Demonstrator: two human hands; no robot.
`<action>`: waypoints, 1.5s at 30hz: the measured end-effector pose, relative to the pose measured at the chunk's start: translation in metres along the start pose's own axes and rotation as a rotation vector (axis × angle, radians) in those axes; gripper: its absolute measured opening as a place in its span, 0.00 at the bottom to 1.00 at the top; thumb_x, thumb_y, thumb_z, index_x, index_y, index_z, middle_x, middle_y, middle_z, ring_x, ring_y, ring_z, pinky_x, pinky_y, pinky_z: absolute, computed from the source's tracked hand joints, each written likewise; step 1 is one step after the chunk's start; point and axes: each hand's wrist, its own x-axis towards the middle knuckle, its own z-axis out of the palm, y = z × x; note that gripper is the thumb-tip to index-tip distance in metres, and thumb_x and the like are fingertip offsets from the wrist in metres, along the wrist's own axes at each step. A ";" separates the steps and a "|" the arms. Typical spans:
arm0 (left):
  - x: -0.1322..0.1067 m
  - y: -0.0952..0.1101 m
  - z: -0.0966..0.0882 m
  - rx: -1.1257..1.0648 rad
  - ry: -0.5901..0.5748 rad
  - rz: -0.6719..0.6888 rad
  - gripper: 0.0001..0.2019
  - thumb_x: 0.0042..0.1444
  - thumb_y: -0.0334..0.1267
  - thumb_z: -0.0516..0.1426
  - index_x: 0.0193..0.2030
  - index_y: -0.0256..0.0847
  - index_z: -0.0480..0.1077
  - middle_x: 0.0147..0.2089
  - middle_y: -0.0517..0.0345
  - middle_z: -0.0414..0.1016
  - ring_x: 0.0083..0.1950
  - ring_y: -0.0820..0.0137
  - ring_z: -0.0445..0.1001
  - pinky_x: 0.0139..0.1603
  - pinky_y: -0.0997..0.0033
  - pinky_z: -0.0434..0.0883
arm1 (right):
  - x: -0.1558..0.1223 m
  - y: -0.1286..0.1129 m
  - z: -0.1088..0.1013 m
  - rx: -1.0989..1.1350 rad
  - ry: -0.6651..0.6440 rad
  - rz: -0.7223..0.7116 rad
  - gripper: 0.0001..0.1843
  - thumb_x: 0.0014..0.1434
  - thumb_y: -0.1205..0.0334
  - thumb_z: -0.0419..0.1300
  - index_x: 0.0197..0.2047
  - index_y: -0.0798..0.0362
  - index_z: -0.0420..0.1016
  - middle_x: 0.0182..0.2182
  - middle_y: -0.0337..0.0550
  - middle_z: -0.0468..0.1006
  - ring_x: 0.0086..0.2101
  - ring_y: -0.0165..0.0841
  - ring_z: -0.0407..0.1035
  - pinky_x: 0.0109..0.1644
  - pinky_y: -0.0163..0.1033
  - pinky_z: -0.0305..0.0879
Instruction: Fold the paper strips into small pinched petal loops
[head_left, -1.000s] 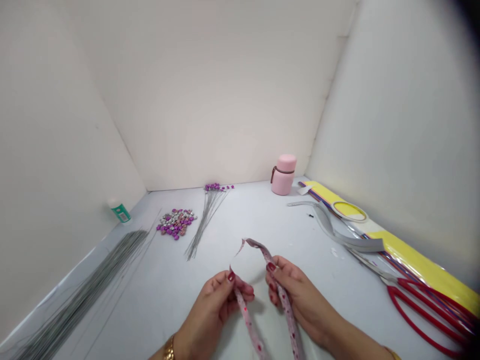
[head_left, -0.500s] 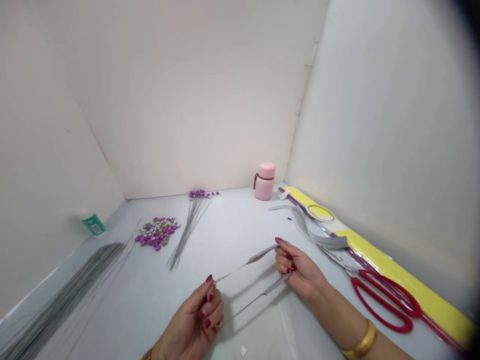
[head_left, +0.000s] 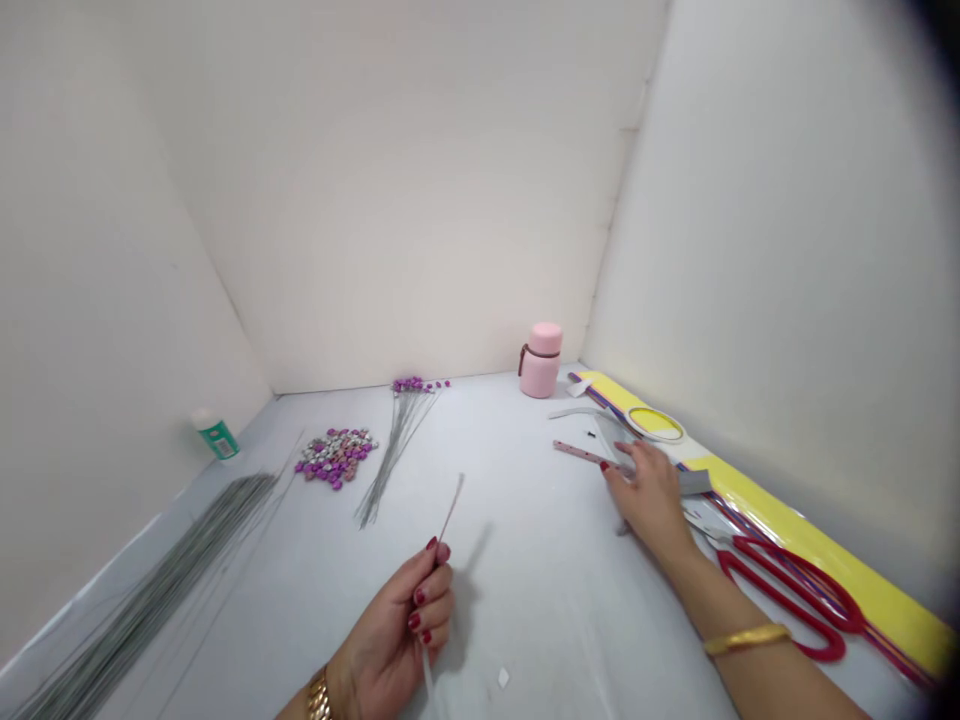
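My left hand is closed in a pinch on a thin pale ribbon strip that stands up from the fingertips, edge-on to the camera. My right hand lies flat on the table at the right, fingers stretched out. Its fingertips rest at the end of a pink patterned ribbon strip that lies on the table. Under and beside that hand are grey ribbon strips.
A pink jar stands in the back corner. A tape roll, red scissors and yellow sheets line the right wall. At the left lie purple beads, bead-tipped wires, a wire bundle and a glue bottle.
The ribbon held between both hands has come apart into two hands' shares. My right hand moved right and laid its strip on the table; my left hand keeps a short strip.
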 end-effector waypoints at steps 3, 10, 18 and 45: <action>-0.001 -0.001 0.001 0.070 0.044 -0.008 0.12 0.49 0.37 0.60 0.26 0.35 0.60 0.17 0.72 0.51 0.13 0.87 0.49 0.15 0.83 0.43 | -0.031 -0.018 0.015 -0.118 -0.040 -0.239 0.18 0.49 0.67 0.59 0.46 0.51 0.69 0.58 0.47 0.55 0.59 0.45 0.42 0.60 0.52 0.40; -0.003 -0.008 0.011 0.378 0.122 -0.037 0.15 0.48 0.45 0.59 0.24 0.37 0.60 0.15 0.71 0.54 0.13 0.85 0.47 0.14 0.81 0.42 | -0.106 -0.047 0.046 -0.504 -0.515 -1.229 0.18 0.58 0.71 0.52 0.52 0.51 0.64 0.47 0.49 0.72 0.52 0.39 0.59 0.56 0.48 0.50; -0.003 -0.009 0.016 0.565 0.110 -0.011 0.14 0.52 0.48 0.54 0.27 0.38 0.61 0.15 0.72 0.53 0.13 0.83 0.41 0.13 0.80 0.40 | -0.086 -0.043 0.045 -0.560 -0.500 -1.034 0.12 0.60 0.70 0.49 0.36 0.54 0.73 0.33 0.47 0.76 0.35 0.36 0.66 0.40 0.42 0.58; -0.005 -0.014 0.014 1.197 0.236 0.598 0.08 0.51 0.34 0.57 0.36 0.43 0.77 0.31 0.53 0.76 0.33 0.64 0.68 0.35 0.73 0.61 | -0.115 -0.053 0.055 0.481 -0.879 0.420 0.12 0.50 0.58 0.62 0.35 0.55 0.68 0.20 0.35 0.72 0.21 0.26 0.63 0.28 0.31 0.57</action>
